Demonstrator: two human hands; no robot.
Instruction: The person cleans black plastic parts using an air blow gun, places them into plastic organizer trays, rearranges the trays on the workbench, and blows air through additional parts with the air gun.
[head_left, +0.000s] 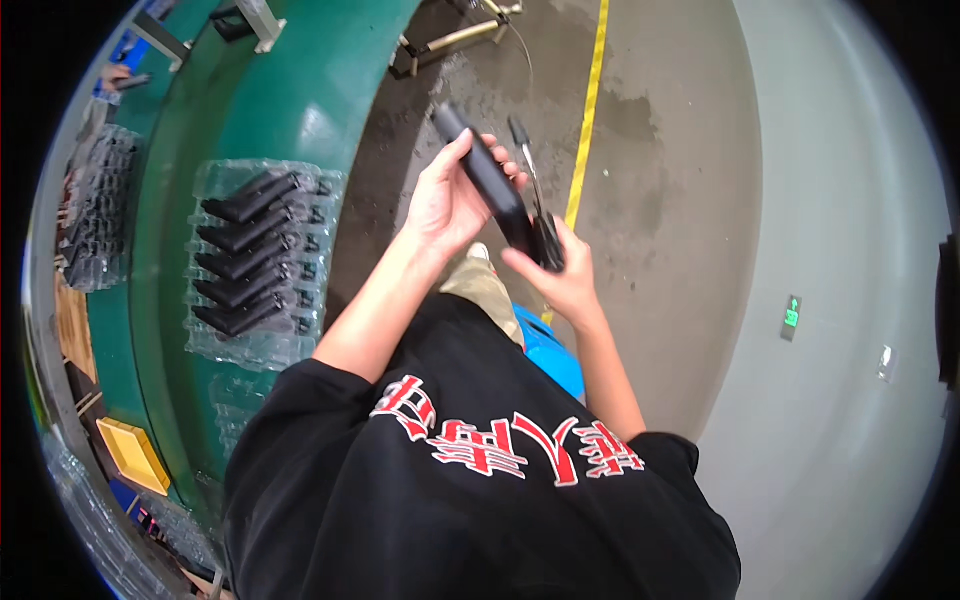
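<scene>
While left hand wraps around a long black handle, right hand pinches its lower end beside a thin black clip; both held mid-air over grey floor, clear tray of matching black handles on green conveyor to the left

Both hands work over open grey floor, free all around. To the left, the green belt carries a clear tray with 5 black parts
</scene>
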